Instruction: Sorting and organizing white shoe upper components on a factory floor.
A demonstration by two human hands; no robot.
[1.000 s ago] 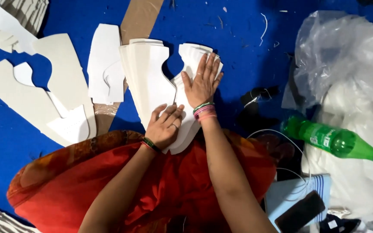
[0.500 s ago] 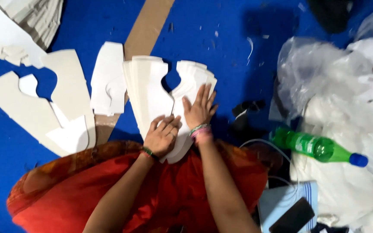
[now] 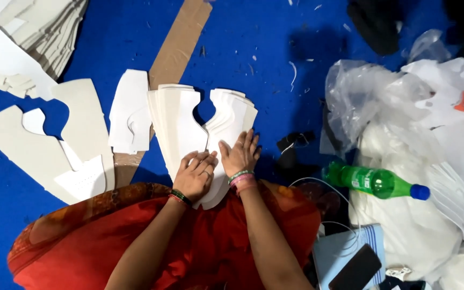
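Hands: my left hand (image 3: 194, 176) lies with fingers curled loosely on the lower part of the fanned stack of white cut-out pieces (image 3: 181, 126); my right hand (image 3: 239, 156) is open, palm down, fingers spread on the same stack's right lobe. Neither grips anything.

Head view, the stack: it lies on the blue floor (image 3: 275, 64) straight ahead of my red-draped lap (image 3: 189, 241), under both hands.

Long axis: it runs away from me, narrow end near my lap, the two lobes with the notch between them at the far end.

Nearer hand: both touch it; the left sits closer to the narrow near end, the right further up.

Left of the stack: a single white piece (image 3: 129, 115) just beside it, overlapping a brown cardboard strip (image 3: 173, 48); larger cream offcuts (image 3: 33, 145) beyond.

Right side: a green plastic bottle (image 3: 374, 181) lying down, well apart from my right hand, beside clear plastic bags (image 3: 404, 107); a dark phone (image 3: 356, 268) near my right forearm.
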